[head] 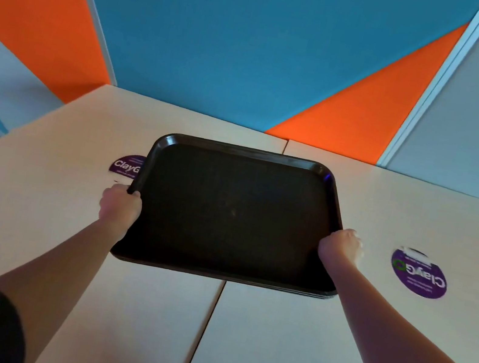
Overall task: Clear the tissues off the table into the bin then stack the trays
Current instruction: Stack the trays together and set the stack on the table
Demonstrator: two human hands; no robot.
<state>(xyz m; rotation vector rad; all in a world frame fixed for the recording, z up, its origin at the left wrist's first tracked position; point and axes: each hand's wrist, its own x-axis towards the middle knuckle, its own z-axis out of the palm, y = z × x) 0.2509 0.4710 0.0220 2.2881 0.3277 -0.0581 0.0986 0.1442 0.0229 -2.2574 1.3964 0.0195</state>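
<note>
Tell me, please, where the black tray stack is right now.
In the head view, the black tray stack sits mid-table across the seam between tabletops, gripped by the left hand and right hand, between two purple stickers.

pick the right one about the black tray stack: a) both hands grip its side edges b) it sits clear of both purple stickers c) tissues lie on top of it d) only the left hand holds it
a: the left hand and the right hand each clasp a side edge of the black rectangular plastic tray stack, whose top is bare and which covers part of one round purple sticker.
</note>
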